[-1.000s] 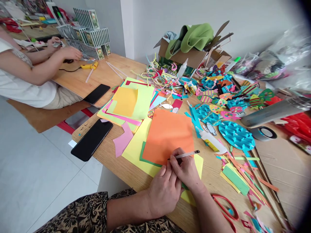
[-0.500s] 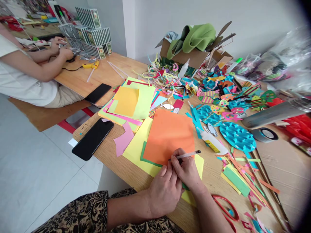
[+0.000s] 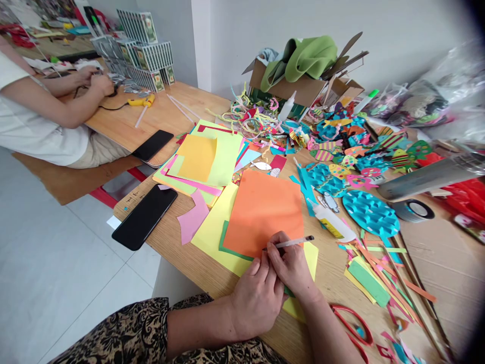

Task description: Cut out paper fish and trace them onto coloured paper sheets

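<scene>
My right hand grips a slim pen with a dark end, tilted over the lower edge of an orange paper sheet. Against it rests my left hand, its fingers bent together at the paper's near edge; what they hold, if anything, is hidden. Beneath the orange sheet lie a green sheet and a larger yellow sheet. The pen's tip is hidden by my fingers.
Red-handled scissors lie near my right forearm. Paper strips, a glue bottle and blue ovals sit to the right. Two phones and a paper stack are leftward. Another person's hands work at the far left.
My hands and the pen show no clear movement. At the far left, the other person's hands have shifted slightly.
</scene>
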Demonstrator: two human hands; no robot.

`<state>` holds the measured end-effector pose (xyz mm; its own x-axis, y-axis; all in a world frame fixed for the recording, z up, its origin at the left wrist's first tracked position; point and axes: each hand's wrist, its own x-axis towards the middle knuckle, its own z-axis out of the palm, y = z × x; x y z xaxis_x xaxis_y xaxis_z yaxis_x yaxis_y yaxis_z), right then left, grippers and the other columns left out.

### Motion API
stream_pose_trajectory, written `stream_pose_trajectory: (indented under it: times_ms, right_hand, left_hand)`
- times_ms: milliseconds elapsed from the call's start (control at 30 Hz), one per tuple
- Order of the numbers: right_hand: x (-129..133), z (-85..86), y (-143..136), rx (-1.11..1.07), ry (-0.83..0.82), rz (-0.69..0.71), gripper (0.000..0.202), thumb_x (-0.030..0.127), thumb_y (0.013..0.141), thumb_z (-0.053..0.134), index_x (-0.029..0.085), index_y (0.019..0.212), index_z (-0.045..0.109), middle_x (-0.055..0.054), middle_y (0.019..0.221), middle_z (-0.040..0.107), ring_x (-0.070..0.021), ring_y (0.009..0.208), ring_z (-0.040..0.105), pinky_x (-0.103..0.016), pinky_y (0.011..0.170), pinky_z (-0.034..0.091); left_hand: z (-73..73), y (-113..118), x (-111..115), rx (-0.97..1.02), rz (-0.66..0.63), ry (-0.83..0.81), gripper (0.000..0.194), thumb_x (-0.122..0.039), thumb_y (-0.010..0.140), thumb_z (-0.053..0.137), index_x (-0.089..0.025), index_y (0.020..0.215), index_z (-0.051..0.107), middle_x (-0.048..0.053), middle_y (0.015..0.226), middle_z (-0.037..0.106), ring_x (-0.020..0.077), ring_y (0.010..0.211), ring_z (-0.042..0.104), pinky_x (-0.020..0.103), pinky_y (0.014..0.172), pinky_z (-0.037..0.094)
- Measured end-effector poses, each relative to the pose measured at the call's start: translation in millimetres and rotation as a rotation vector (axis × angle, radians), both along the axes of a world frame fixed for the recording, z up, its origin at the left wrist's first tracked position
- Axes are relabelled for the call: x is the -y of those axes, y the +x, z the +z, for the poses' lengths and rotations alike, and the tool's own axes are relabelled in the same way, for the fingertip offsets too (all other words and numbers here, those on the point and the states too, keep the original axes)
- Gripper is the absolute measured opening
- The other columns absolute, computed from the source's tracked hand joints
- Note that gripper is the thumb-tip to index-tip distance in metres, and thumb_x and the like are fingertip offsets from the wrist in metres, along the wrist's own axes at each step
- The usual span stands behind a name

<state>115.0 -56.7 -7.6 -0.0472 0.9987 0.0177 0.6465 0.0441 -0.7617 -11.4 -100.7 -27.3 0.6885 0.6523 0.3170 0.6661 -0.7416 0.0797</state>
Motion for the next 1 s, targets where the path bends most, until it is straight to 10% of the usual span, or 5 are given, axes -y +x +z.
stream_pose_trajectory:
  times_ms: [500,1000]
  right_hand:
    - [-1.0,-0.9,1.1,0.001,-0.010,0.006,0.014,0.026,0.086,0.046,0.022,0.072,0.046,0.003,0.055,0.051,-0.0139,0.047,0.050,-0.025,0.047,0.039]
    - [0.6,-1.5,0.9,-0.045,-0.052,-0.005,0.014,0.025,0.085,0.046,0.023,0.071,0.044,0.006,0.051,0.045,-0.0123,0.043,0.045,-0.024,0.043,0.036]
  left_hand:
    - [5.9,-1.2,-1.8,0.022,-0.031,-0.014,0.038,-0.036,0.093,0.045,-0.007,0.111,0.061,0.017,0.120,0.060,0.0308,0.121,0.046,0.041,0.097,0.031]
    - [8.0,0.4,0.4,0.078,-0.002,-0.135,0.022,-0.035,0.086,0.058,-0.013,0.091,0.057,0.006,0.085,0.057,0.0211,0.080,0.048,0.035,0.064,0.035]
